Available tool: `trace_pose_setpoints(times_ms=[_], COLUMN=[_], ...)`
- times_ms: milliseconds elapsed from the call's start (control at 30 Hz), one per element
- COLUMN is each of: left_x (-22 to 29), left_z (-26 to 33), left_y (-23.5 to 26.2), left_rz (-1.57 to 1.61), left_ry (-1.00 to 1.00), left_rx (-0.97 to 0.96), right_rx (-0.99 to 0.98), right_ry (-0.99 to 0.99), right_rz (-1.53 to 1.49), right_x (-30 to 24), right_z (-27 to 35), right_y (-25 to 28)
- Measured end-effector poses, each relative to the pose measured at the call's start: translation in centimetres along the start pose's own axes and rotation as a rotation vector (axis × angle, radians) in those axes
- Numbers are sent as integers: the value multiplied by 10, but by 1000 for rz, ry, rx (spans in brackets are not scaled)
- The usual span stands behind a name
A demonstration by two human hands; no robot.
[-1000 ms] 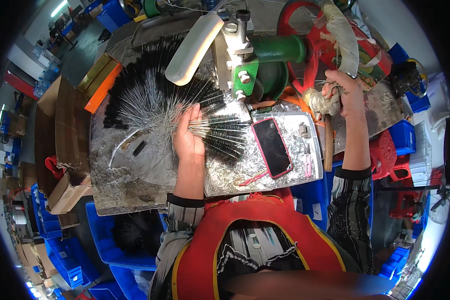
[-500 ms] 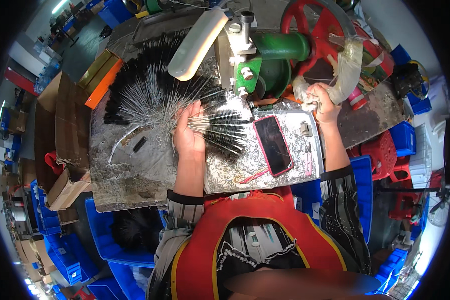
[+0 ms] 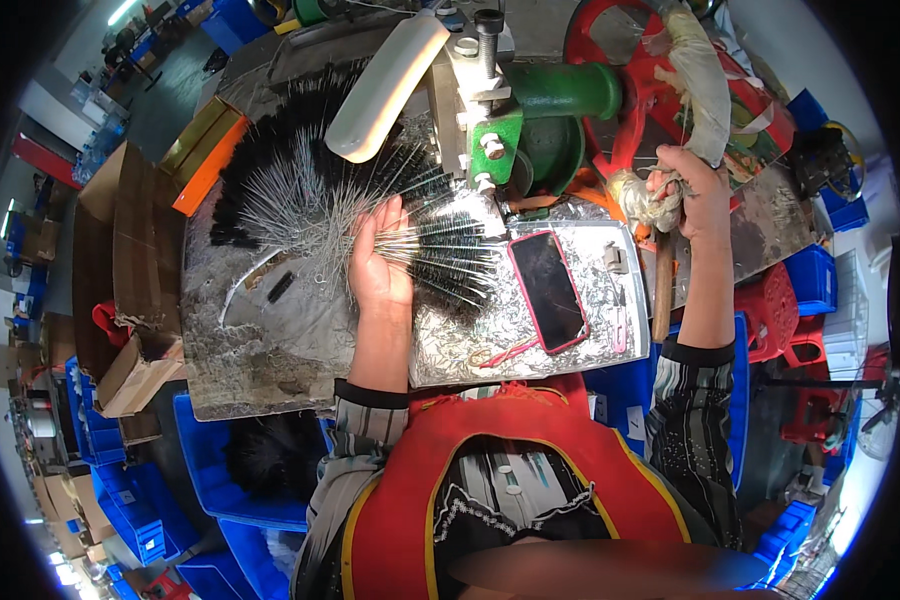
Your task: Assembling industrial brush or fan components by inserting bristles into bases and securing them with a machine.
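My left hand (image 3: 382,262) is closed around a bundle of thin wire brushes (image 3: 445,255). Their dark bristled ends fan out to the right of it, and bare wire stems show by the fingers. A larger heap of the same black brushes (image 3: 295,190) lies just beyond and left. On the right, my right hand (image 3: 698,192) grips the wrapped rim of a red handwheel (image 3: 625,120). Pale plastic and cloth cover that part of the rim. The wheel belongs to a green machine (image 3: 565,92) with a metal head (image 3: 475,95) in front of the brushes.
A red-cased phone (image 3: 549,291) lies on a foil-covered board (image 3: 470,355). Over the heap hangs a white lamp (image 3: 388,88). Cardboard boxes (image 3: 140,250) stand left; a blue bin (image 3: 205,460) sits below the table. A wooden stick (image 3: 662,290) shows beside my right forearm.
My right hand has moved right and slightly up with the wrapped rim, and the wheel has turned. The wooden stick has come into sight. My left hand and its brushes have barely moved.
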State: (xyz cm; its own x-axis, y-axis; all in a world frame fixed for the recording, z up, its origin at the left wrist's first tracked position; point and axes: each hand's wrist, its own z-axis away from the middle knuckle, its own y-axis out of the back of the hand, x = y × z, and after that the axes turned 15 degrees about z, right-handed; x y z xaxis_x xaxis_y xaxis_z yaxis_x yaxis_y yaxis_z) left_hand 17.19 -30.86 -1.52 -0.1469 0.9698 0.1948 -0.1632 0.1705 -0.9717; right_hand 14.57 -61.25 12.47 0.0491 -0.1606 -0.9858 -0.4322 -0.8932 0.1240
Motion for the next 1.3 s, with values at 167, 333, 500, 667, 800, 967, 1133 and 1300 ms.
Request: trace_pose_setpoints(times_ms=[167, 333, 500, 667, 800, 967, 1133, 1300], left_x=[3, 1, 15, 29, 24, 24, 23, 23], left_z=[-1, 0, 13, 7, 4, 2, -7, -5], left_y=[3, -2, -14, -5, -2, -10, -7, -9], left_rz=[4, 15, -352, -544, -425, -316, -278, -346], left_ry=[-16, -11, 38, 204, 195, 137, 87, 87], left_rx=[-9, 2, -4, -72, -87, -51, -80, -69], right_rx=[-88, 131, 93, 38, 2, 1, 100, 89], right_ry=[12, 491, 366, 285, 322, 342, 212, 41], right_rz=[23, 8, -87, -64, -64, -56, -33, -58], right_x=[0, 83, 90, 91, 95, 95, 70, 28], right_z=[-2, -6, -5, -4, -7, -7, -4, 3], right_y=[-1, -17, -24, -23, -19, -17, -12, -6])
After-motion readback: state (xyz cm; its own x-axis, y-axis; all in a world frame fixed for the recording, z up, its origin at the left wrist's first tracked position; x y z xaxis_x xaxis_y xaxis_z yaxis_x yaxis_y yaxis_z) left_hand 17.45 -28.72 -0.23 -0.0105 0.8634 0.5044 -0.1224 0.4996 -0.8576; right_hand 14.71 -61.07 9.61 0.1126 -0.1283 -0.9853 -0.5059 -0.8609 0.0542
